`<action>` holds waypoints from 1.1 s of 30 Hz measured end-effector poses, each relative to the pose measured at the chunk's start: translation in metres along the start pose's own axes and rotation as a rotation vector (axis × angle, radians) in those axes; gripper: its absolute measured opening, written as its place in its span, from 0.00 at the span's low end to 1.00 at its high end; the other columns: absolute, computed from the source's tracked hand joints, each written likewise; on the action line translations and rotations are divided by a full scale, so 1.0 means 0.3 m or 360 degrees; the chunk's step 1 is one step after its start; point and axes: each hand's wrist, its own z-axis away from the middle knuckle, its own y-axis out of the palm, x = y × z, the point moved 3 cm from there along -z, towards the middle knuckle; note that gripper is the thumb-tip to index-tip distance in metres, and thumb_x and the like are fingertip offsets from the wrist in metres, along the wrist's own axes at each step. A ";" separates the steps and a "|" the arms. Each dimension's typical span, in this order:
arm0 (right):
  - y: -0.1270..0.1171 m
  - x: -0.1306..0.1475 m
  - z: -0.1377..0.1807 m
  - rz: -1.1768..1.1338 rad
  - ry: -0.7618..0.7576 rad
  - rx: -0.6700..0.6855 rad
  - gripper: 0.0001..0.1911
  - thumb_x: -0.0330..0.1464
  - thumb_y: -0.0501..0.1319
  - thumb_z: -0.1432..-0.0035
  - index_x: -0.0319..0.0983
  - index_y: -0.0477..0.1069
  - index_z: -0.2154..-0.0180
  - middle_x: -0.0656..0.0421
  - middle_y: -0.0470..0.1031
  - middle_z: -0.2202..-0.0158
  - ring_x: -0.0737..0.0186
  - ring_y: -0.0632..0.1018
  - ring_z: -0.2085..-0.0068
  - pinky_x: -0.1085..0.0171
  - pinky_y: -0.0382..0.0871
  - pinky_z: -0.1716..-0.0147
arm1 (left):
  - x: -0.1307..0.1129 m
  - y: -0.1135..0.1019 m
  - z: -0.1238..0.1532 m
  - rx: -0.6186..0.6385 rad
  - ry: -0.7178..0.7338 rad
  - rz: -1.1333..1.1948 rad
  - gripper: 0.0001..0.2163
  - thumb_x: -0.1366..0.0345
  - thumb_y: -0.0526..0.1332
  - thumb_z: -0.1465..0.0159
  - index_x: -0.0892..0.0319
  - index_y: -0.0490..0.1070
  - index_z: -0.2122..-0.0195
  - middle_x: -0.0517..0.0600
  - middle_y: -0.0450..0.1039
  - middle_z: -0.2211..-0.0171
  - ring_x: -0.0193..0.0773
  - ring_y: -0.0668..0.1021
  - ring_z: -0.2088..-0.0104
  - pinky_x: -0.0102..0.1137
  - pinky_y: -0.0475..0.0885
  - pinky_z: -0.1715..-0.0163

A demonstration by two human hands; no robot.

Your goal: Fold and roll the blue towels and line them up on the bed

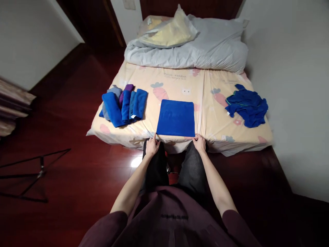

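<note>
A blue towel (176, 118) lies flat, spread as a near square at the bed's front edge. My left hand (152, 146) is at its near left corner, thumb and fingers closed on the edge. At the near right corner my right hand (199, 143) pinches the edge in the same way. To the left lies a group of rolled or folded cloths (125, 106), mostly blue with some purple and grey. A crumpled heap of blue cloth (248, 106) with a thin green edge and a small white tag rests on the right.
The bed (180, 82) has a peach sheet with a carrot print. A grey quilt (218, 44) and a yellow pillow (172, 34) lie at its far end. Black tripod legs (41, 171) stand on the dark red floor at left; a wall (290, 85) runs along the right.
</note>
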 end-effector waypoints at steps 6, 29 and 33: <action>0.009 -0.006 -0.012 -0.0076 0.0029 0.0003 0.23 0.30 0.69 0.34 0.43 0.79 0.38 0.57 0.89 0.58 0.55 0.88 0.55 0.59 0.81 0.48 | 0.019 -0.022 -0.045 -0.0012 -0.0152 0.0057 0.23 0.57 0.56 0.23 0.59 0.68 0.30 0.56 0.83 0.62 0.50 0.85 0.60 0.37 0.75 0.55; -0.005 0.034 0.008 0.0301 -0.0225 -0.0037 0.17 0.28 0.60 0.27 0.39 0.84 0.45 0.50 0.86 0.48 0.53 0.84 0.48 0.59 0.75 0.41 | -0.012 -0.056 -0.086 -0.0073 -0.0263 0.0216 0.18 0.60 0.56 0.22 0.54 0.79 0.37 0.56 0.84 0.53 0.47 0.84 0.55 0.34 0.73 0.53; -0.006 0.043 0.021 0.0318 -0.0287 -0.0081 0.16 0.27 0.58 0.27 0.37 0.83 0.47 0.49 0.85 0.48 0.51 0.82 0.46 0.57 0.74 0.39 | -0.009 -0.046 -0.067 -0.0218 -0.0116 0.0174 0.17 0.60 0.54 0.22 0.56 0.79 0.40 0.57 0.82 0.52 0.47 0.83 0.55 0.35 0.74 0.54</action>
